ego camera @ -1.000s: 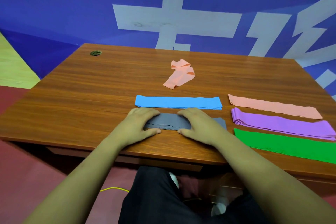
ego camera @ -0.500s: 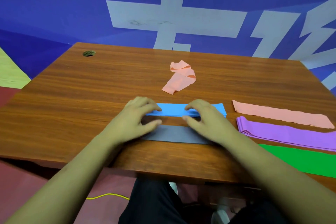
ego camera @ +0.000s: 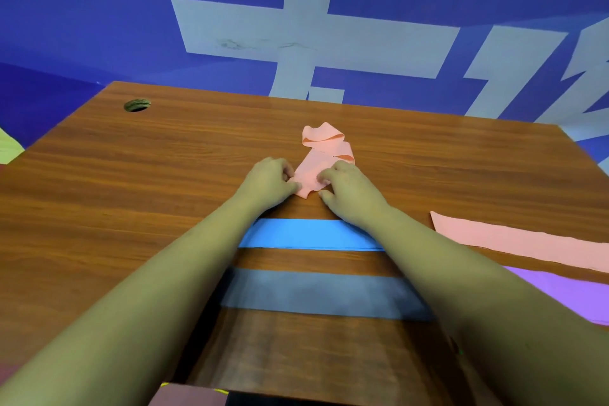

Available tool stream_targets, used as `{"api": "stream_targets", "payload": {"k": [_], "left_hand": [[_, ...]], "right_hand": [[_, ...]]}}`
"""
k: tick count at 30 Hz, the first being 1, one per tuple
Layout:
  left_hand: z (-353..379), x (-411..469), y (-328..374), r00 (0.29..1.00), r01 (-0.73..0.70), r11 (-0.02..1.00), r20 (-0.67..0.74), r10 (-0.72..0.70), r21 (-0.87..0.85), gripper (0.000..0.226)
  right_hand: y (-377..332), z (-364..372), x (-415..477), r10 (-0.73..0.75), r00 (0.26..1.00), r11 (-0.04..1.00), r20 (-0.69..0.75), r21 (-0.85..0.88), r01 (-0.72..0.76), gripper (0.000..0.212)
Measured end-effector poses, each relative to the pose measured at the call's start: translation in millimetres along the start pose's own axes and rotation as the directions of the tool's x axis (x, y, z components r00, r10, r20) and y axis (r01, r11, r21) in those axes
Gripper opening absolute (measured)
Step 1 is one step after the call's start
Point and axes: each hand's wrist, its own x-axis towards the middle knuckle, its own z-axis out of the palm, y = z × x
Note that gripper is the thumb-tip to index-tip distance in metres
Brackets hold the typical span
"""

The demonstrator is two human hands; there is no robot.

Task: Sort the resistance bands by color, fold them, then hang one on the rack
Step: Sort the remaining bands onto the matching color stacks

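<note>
A crumpled pink band lies in the middle of the wooden desk. My left hand pinches its near left corner, and my right hand pinches its near right edge with curled fingers. Behind my forearms a folded blue band lies flat, and a folded grey band lies closer to the desk's front edge. At the right, a flat pink band and a purple band lie side by side. No rack is in view.
A round cable hole sits at the desk's far left corner. A blue wall with pale markings rises right behind the desk. The desk's front edge runs just below my forearms.
Both hands left the grey band, reached past the blue band and took hold of the crumpled pink band's near end. The grey band now lies flat and folded. The camera tilted forward.
</note>
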Motion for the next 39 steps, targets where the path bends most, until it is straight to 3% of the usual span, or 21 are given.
{"api": "stream_targets", "payload": {"k": [5, 8, 10, 13, 20, 24, 27, 30, 34, 37, 39], "left_hand": [[7, 3, 0, 0.999, 0.040, 0.996, 0.014, -0.039, -0.074, 0.005], [4, -1, 1, 1.000, 0.027, 0.993, 0.002, -0.027, -0.119, 0.006], [-1, -7, 2, 0.997, -0.008, 0.966, -0.070, -0.011, -0.260, 0.008], [-23, -17, 8, 0.973, -0.135, 0.833, -0.232, 0.009, -0.536, 0.010], [-80, -48, 49, 0.910, -0.392, 0.800, -0.320, 0.264, -0.455, 0.010], [-100, -66, 71, 0.884, -0.460, 0.687, -0.362, 0.295, -0.563, 0.006], [-119, -83, 91, 0.883, -0.469, 0.535, -0.384, 0.269, -0.703, 0.016], [-138, -103, 111, 0.877, -0.459, 0.402, -0.335, 0.344, -0.792, 0.031], [-157, -127, 138, 0.881, -0.439, 0.323, -0.330, 0.340, -0.839, 0.030], [-166, -143, 160, 0.888, -0.437, 0.326, -0.346, 0.302, -0.838, 0.022], [-168, -154, 170, 0.893, -0.428, 0.337, -0.335, 0.300, -0.839, 0.020]], "right_hand": [[2, 5, 6, 0.008, 0.994, 0.999, -0.113, 0.039, -0.003, 0.022], [-3, 0, 5, 0.012, 0.990, 0.994, -0.141, 0.113, 0.004, 0.018], [-10, -11, 2, 0.024, 0.977, 0.972, -0.212, 0.232, 0.027, 0.014], [-22, -41, -3, 0.016, 0.945, 0.936, -0.327, 0.338, 0.102, 0.010], [-50, -124, -18, 0.095, 0.887, 0.845, -0.452, 0.508, 0.168, 0.010], [-65, -160, -32, 0.108, 0.864, 0.803, -0.492, 0.556, 0.216, 0.012], [-70, -188, -47, 0.133, 0.836, 0.787, -0.533, 0.569, 0.238, 0.012], [-73, -213, -66, 0.182, 0.803, 0.741, -0.567, 0.617, 0.267, 0.013], [-72, -237, -93, 0.330, 0.798, 0.624, -0.504, 0.751, 0.216, 0.015], [-68, -236, -117, 0.342, 0.898, 0.548, -0.276, 0.835, 0.048, 0.013], [-64, -231, -136, 0.281, 0.953, 0.432, -0.113, 0.902, -0.021, 0.009]]}}
